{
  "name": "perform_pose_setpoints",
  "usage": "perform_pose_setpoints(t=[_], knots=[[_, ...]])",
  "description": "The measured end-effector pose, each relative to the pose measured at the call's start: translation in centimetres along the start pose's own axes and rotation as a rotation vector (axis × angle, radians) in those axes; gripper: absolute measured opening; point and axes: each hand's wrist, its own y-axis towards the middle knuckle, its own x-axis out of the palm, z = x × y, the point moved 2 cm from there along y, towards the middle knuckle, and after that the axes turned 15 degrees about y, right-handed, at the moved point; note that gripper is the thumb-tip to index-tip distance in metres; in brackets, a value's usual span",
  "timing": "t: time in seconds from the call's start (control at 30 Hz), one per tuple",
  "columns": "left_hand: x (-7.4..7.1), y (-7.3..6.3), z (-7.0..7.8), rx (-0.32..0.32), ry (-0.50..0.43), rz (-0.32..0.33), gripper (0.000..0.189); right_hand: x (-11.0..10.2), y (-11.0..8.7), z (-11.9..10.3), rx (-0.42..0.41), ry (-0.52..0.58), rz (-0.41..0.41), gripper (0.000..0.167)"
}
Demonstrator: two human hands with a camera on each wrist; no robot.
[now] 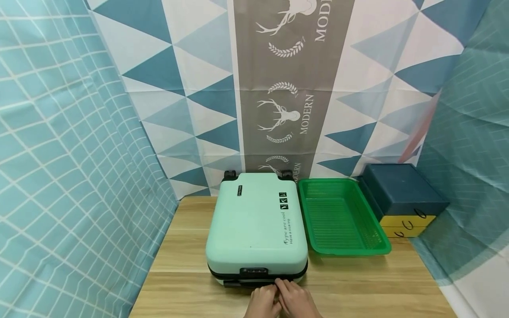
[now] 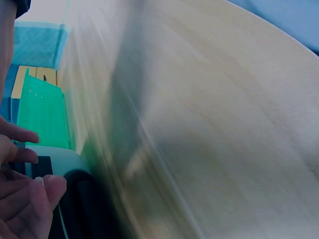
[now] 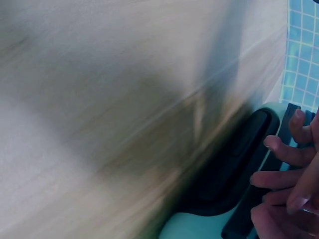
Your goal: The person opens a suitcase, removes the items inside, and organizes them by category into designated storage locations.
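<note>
Framing a smooth, round-cornered mint suitcase [image 1: 254, 225] lying flat on a wood-grain table [image 1: 358, 285], beside a perforated green plastic basket [image 1: 336, 221]. Also catching left hand [image 1: 262, 302] and right hand [image 1: 296, 298] close together, with bent fingers, at its near edge by a straight black handle [image 1: 233, 284]. Cannot tell whether gripping anything.

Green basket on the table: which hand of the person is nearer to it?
Right. In the head view, the right hand is below and left of the green basket; the left hand is beside the right one, farther left, so farther from the basket.
</note>
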Motion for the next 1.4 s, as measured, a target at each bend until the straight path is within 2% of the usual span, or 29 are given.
perform_pose_setpoints(t=[0.1,0.17,0.27,0.37,0.47,0.53,0.6,0.67,0.77,1.03,1.27,1.4], knots=[[-0.1,0.2,0.1,-0.034,0.012,0.025,0.022,-0.2,0.4,0.0,-0.027,-0.026,0.011,0.056],[-0.2,0.2,0.2,-0.050,0.016,0.039,0.027,-0.5,0.9,-0.1,-0.052,-0.025,0.049,0.059],[-0.3,0.3,0.2,-0.058,0.073,0.070,0.030,-1.7,2.2,-0.5,-0.138,0.026,0.150,0.050],[-0.5,0.4,0.1,-0.057,0.133,0.097,0.032,-3.4,4.1,-1.1,-0.270,0.113,0.250,0.037],[-0.7,0.5,0.0,-0.061,0.159,0.127,0.039,-4.6,6.3,-0.7,-0.358,0.113,0.282,0.027],[-0.7,0.6,0.1,-0.066,0.168,0.146,0.040,-5.0,7.3,0.1,-0.346,0.076,0.234,0.029],[-0.8,0.6,0.2,-0.056,0.182,0.164,0.039,-5.1,7.8,1.1,-0.304,0.021,0.153,0.038],[-0.8,0.5,0.3,-0.040,0.200,0.171,0.038,-5.0,7.7,2.1,-0.257,-0.015,0.079,0.049],[-0.9,0.3,0.4,-0.019,0.217,0.164,0.039,-4.7,7.2,3.2,-0.232,-0.043,0.034,0.057],[-1.4,-0.5,-0.6,-0.041,0.237,0.111,0.042,-3.9,6.9,3.6,-0.234,-0.043,0.024,0.059],[-2.2,-1.6,-1.9,-0.061,0.309,0.182,0.046,-4.1,7.1,3.4,-0.223,-0.040,0.017,0.059],[-2.6,-2.3,-2.5,-0.065,0.318,0.207,0.046,-4.2,7.1,3.2,-0.239,-0.036,0.033,0.058]])
